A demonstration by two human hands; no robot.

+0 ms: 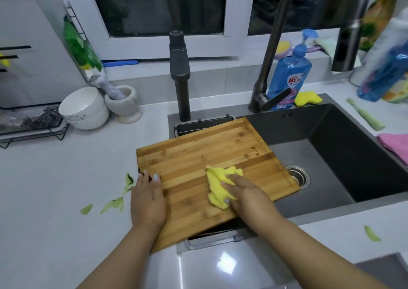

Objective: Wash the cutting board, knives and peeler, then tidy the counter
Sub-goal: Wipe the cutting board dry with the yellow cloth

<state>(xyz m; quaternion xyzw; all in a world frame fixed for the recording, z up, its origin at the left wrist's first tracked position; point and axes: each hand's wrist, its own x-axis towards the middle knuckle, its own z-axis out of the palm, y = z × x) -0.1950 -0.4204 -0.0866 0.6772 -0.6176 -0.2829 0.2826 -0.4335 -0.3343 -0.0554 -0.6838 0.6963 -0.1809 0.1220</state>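
Observation:
A bamboo cutting board [198,156] lies across the left part of the dark sink [344,156], resting on a drain rack. My left hand [148,198] grips the board's left edge, fingers over the rim. My right hand [245,196] holds a crumpled yellow cloth [217,182] and presses it on the board's near middle. No knife or peeler is in view.
Green peel scraps [112,204] lie on the counter left of the board, one more peel [372,233] at the right. Blue soap bottle [287,78], yellow sponge [308,98] and faucet [271,67] stand behind the sink. White bowls [84,109] and a mortar [123,103] sit at the left, a pink cloth [395,147] at the right.

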